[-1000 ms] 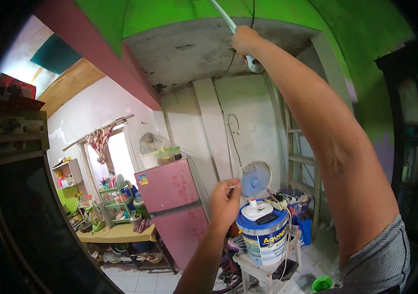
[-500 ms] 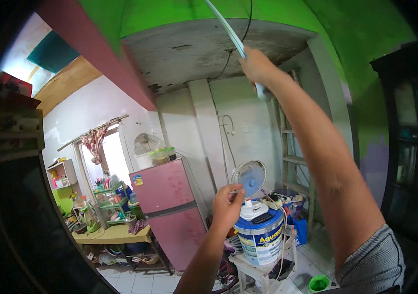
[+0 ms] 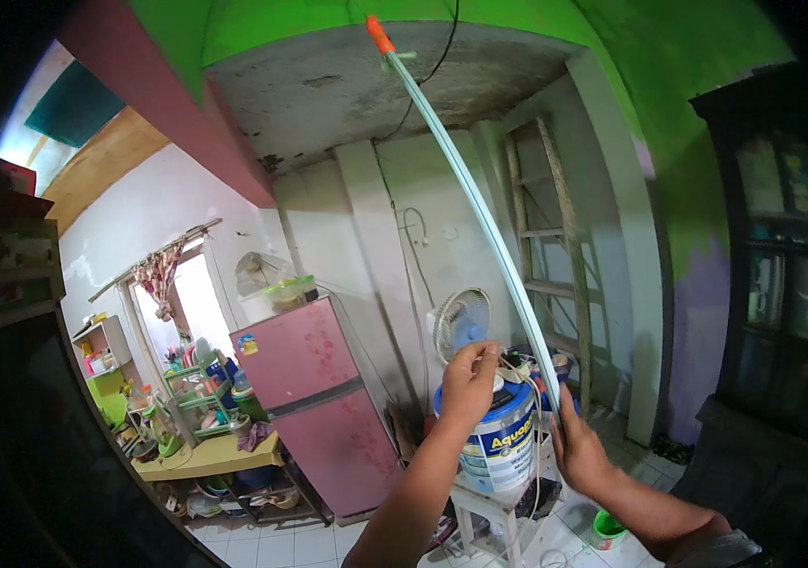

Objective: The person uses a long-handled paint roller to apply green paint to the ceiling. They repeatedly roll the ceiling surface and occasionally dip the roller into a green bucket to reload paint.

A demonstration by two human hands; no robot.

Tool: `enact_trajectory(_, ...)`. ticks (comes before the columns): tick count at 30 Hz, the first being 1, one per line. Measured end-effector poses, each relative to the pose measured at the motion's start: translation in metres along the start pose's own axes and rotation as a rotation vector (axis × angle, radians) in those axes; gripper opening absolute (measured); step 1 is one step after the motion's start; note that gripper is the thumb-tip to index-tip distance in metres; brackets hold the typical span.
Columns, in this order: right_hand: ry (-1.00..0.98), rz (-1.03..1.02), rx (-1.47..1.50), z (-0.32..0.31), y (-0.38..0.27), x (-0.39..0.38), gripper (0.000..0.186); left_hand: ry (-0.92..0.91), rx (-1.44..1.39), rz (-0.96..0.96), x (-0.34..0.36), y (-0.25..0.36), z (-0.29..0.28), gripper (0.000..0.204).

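Observation:
A long, pale blue-and-white striped pole (image 3: 475, 194) slants up to the left, with an orange end piece (image 3: 378, 34) near the green wall above the ceiling recess. My right hand (image 3: 582, 456) is closed round its lower end, low on the right. Left of the pole, my left hand (image 3: 470, 379) is raised with its fingers curled and pressed together; what they hold, if anything, is hidden. Just behind that hand stands a blue-and-white paint bucket (image 3: 499, 445) with a blue lid, on a white stool (image 3: 466, 494).
A small fan (image 3: 461, 327) stands behind the bucket. A wooden ladder (image 3: 565, 237) leans at the back wall. To the left are a pink fridge (image 3: 328, 407) and a cluttered table (image 3: 210, 457). A green-stained tub (image 3: 608, 530) sits on the floor; a dark cabinet (image 3: 773, 265) is at right.
My right hand has come down from overhead to beside the bucket, still holding the pole. The pole's orange end has come into view. My left hand has shifted slightly right.

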State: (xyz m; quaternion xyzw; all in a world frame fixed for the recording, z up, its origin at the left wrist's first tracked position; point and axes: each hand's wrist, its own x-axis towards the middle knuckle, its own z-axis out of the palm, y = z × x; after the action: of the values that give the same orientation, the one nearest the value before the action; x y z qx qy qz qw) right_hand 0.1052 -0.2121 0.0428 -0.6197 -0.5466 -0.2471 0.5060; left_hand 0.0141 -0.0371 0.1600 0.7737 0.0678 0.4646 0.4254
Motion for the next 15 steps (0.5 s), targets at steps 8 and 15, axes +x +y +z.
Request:
enact_trajectory(8,-0.268,0.278,-0.036,-0.019,0.027,-0.191,0.072,-0.225,-0.219,-0.128,-0.025,-0.015,0.049,0.046)
enact_trajectory(15,-0.249,0.359,0.09,-0.02,0.043,-0.266,0.06,-0.293,-0.538,0.021,-0.042,-0.005,0.076,0.044)
